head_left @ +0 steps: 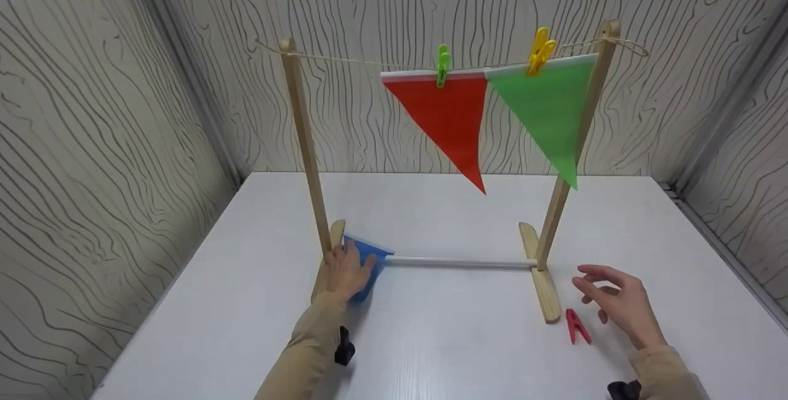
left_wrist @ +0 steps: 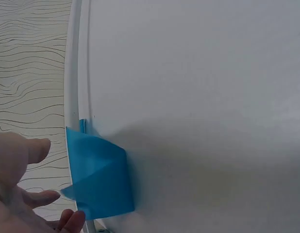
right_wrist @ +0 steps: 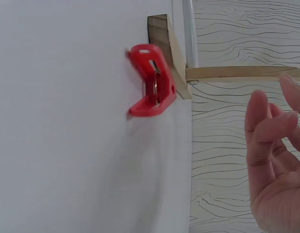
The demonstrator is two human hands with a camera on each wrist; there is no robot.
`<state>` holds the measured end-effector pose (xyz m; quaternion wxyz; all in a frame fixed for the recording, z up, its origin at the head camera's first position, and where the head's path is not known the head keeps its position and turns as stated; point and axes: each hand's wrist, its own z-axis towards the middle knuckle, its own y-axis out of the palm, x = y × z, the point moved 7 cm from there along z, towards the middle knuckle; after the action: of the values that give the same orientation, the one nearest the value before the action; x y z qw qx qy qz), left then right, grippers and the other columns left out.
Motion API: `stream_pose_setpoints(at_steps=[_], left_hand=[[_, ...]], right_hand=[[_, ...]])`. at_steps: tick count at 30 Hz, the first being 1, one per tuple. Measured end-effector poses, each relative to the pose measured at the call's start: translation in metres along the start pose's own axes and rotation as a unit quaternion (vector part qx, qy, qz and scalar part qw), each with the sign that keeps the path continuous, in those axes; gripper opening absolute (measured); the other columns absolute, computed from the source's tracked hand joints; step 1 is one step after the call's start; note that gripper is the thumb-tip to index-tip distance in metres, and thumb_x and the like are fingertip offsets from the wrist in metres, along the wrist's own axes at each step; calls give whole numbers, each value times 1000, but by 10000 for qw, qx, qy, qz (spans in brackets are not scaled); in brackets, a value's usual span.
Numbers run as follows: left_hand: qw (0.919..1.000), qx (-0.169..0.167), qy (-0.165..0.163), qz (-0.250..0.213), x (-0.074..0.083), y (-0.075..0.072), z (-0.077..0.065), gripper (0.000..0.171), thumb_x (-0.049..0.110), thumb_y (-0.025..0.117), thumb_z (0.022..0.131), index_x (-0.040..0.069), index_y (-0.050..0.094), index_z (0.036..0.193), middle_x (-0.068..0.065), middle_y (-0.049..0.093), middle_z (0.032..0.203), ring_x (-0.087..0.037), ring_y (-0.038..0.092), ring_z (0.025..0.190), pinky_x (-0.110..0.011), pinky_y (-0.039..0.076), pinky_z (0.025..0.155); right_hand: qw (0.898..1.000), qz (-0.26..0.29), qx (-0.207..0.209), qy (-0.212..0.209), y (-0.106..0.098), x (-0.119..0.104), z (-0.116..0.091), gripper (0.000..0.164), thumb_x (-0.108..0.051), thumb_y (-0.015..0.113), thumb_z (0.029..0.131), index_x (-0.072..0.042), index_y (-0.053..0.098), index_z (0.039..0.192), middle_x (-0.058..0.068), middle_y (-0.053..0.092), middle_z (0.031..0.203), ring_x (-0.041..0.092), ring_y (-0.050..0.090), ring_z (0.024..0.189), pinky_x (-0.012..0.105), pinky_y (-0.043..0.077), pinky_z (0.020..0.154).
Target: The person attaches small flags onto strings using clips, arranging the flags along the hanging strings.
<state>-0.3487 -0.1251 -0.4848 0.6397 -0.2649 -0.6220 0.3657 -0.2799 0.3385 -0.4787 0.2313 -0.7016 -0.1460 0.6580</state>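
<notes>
A blue pennant [head_left: 367, 289] lies bent at the foot of the stand's left post. My left hand [head_left: 348, 271] is over it with the thumb and fingers apart, partly covering it. In the left wrist view the fingertips are right at the edge of the blue pennant [left_wrist: 104, 179], and one corner is folded over. My right hand [head_left: 622, 301] hovers with loosely bent fingers and holds nothing. A red clothespin [head_left: 576, 327] rests on the table just left of it, its two legs spread apart in the right wrist view.
A wooden stand carries a string [head_left: 345, 60] between its left post [head_left: 305, 135] and right post [head_left: 591, 104]. On it hang a red pennant [head_left: 452, 111] under a green clothespin [head_left: 442, 66] and a green pennant [head_left: 551, 98] under a yellow clothespin [head_left: 540, 52]. A white rod [head_left: 462, 262] joins the feet.
</notes>
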Motion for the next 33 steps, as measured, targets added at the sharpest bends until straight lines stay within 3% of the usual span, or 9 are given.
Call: stream_pose_setpoints(at_steps=[6, 13, 20, 24, 33], left_hand=[[9997, -53, -29, 223, 0, 2, 2, 55, 27, 62, 100, -12, 49, 137, -36, 49, 132, -48, 44, 122, -58, 43, 104], [9963, 128, 143, 842, 1, 0, 2, 49, 27, 66, 98, -8, 55, 131, -33, 56, 121, -44, 50, 113, -55, 46, 99], [9954, 144, 272, 904, 2, 0, 2, 48, 27, 70, 95, -6, 57, 128, -32, 57, 118, -45, 52, 114, -55, 48, 98], [9948, 131, 311, 958, 2, 0, 3, 50, 27, 71, 95, -6, 56, 130, -31, 58, 117, -45, 53, 113, -55, 49, 97], [9932, -59, 337, 1115, 3, -2, -1, 52, 28, 67, 97, -6, 54, 135, -36, 56, 122, -47, 52, 116, -57, 46, 100]], right_hand=[[9938, -624, -793, 464, 6, 17, 0, 51, -34, 70, 95, 5, 59, 125, 3, 65, 92, 15, 60, 71, 26, 51, 52], [9795, -1042, -1371, 1045, 14, 31, -5, 48, -41, 78, 86, 0, 63, 104, 1, 63, 80, 15, 53, 63, 27, 48, 53], [9698, -1435, -1473, 1312, 17, 37, -6, 63, -49, 84, 77, 3, 60, 105, 4, 59, 79, 16, 54, 66, 27, 48, 57], [9672, -1635, -1479, 1259, 18, 38, -7, 72, -53, 86, 72, 4, 59, 106, 6, 55, 82, 18, 53, 73, 28, 45, 60], [9696, -1601, -1453, 1146, 21, 36, -9, 72, -48, 87, 74, 6, 56, 109, 10, 53, 88, 21, 51, 80, 29, 43, 65]])
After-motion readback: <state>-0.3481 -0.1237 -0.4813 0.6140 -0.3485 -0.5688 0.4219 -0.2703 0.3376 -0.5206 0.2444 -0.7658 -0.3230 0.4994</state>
